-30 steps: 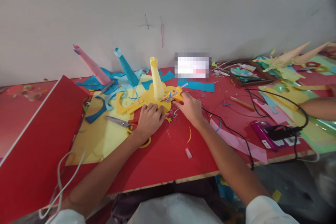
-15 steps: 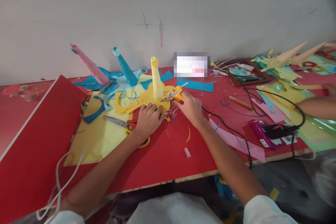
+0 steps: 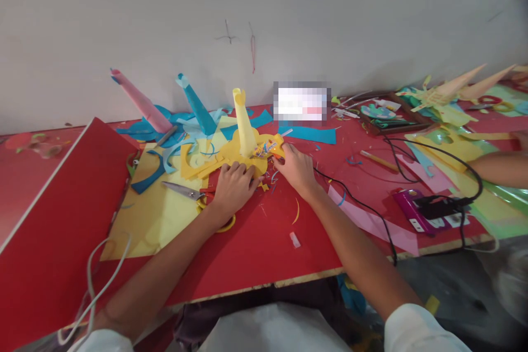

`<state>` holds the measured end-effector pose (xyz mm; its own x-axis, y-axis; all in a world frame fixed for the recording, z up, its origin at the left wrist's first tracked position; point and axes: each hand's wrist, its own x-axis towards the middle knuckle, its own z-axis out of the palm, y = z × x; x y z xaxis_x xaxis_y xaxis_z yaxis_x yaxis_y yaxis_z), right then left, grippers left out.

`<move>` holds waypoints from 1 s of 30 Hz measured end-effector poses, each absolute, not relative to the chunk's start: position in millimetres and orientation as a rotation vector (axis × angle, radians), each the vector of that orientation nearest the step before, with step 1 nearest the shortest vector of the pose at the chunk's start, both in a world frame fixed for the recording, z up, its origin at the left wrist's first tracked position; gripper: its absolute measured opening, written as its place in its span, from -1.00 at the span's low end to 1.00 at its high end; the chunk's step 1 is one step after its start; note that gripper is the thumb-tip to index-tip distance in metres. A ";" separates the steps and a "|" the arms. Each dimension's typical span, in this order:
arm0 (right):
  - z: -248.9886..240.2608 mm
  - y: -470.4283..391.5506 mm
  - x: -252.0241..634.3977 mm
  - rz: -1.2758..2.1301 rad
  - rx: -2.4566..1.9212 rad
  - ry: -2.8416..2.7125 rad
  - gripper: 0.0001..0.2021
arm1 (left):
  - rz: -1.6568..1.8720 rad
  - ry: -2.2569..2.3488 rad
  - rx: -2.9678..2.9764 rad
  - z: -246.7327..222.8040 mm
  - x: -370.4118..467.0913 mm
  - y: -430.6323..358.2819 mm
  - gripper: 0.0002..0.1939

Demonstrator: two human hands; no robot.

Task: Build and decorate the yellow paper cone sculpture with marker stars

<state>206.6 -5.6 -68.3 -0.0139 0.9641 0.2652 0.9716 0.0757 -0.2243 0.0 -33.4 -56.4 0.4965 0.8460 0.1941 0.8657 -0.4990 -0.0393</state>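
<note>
A pale yellow paper tube (image 3: 245, 124) stands on a yellow scalloped paper base (image 3: 231, 148) on the red table. My left hand (image 3: 234, 184) rests on the near edge of that base, fingers bent over it. My right hand (image 3: 297, 168) is wrapped round a yellow hot glue gun (image 3: 277, 146), whose nozzle end points at the foot of the tube. Scissors (image 3: 183, 191) with red and yellow handles lie partly beneath my left wrist. Small paper scraps (image 3: 270, 180) are scattered between my hands.
Pink (image 3: 142, 102) and blue (image 3: 198, 105) paper tubes stand at the left, beside a red board (image 3: 61, 220). A black cable (image 3: 363, 203) crosses toward a purple power bank (image 3: 418, 212). Another person's arm (image 3: 501, 168) reaches in at the right.
My right hand and the glue gun have shifted slightly left. The yellow tube's top leans a little further left. My left hand stays in place.
</note>
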 end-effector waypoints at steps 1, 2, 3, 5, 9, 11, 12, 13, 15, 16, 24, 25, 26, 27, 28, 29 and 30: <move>-68.2 -5.4 206.4 -0.028 -1.932 -2.021 -0.73 | -0.221 -1.498 -2.599 -56.7 0.0 -33.4 -0.55; -68.0 -5.0 206.3 -0.025 -1.936 -2.027 -0.74 | -0.215 -1.498 -2.596 -56.9 0.0 -33.4 -0.55; -67.8 -4.7 206.3 -0.020 -1.939 -2.033 -0.75 | -0.211 -1.498 -2.591 -57.0 0.0 -33.5 -0.55; -67.4 -4.1 206.4 -0.006 -1.943 -2.043 -0.75 | -0.210 -1.497 -2.586 -56.7 0.1 -33.8 -0.55; -67.0 -3.4 206.9 0.027 -1.947 -2.061 -0.75 | -0.228 -1.500 -2.598 -55.5 0.1 -34.3 -0.55; -67.3 -3.2 207.6 0.035 -1.942 -2.067 -0.75 | -0.234 -1.499 -2.602 -55.3 -0.1 -34.4 -0.55; -67.6 -3.0 208.0 0.037 -1.937 -2.069 -0.75 | -0.234 -1.497 -2.602 -55.4 -0.3 -34.3 -0.55; -68.1 -2.8 208.5 0.038 -1.931 -2.068 -0.76 | -0.232 -1.494 -2.600 -55.5 -0.5 -34.2 -0.55; -69.3 -2.0 209.8 0.040 -1.911 -2.068 -0.76 | -0.227 -1.493 -2.596 -56.1 -0.8 -34.0 -0.55; -70.0 -1.6 210.5 0.041 -1.903 -2.067 -0.76 | -0.225 -1.494 -2.596 -56.4 -0.9 -33.9 -0.55; -73.3 1.9 216.4 0.058 -1.907 -2.056 -0.74 | -0.236 -1.509 -2.606 -56.0 -0.4 -33.8 -0.57; -73.3 2.1 217.2 0.059 -1.910 -2.052 -0.74 | -0.236 -1.508 -2.606 -55.8 -0.3 -33.9 -0.57; -73.3 2.2 218.2 0.062 -1.913 -2.049 -0.75 | -0.236 -1.506 -2.605 -55.7 -0.4 -34.0 -0.57; -73.1 2.1 219.1 0.063 -1.916 -2.045 -0.75 | -0.234 -1.501 -2.605 -55.7 -0.5 -34.0 -0.57; -72.8 1.9 220.1 0.062 -1.918 -2.039 -0.76 | -0.232 -1.498 -2.604 -55.8 -0.6 -34.0 -0.56; -72.3 1.6 221.1 0.059 -1.918 -2.034 -0.76 | -0.230 -1.493 -2.603 -56.0 -0.8 -34.0 -0.56; -71.7 1.3 222.1 0.054 -1.917 -2.027 -0.77 | -0.228 -1.489 -2.599 -56.3 -1.0 -33.9 -0.56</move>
<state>222.1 1.3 -71.7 -0.0241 0.9744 0.2237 0.9610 0.0843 -0.2636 -1.0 -33.9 -56.3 0.4994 0.8433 0.1987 0.8641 -0.5014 -0.0437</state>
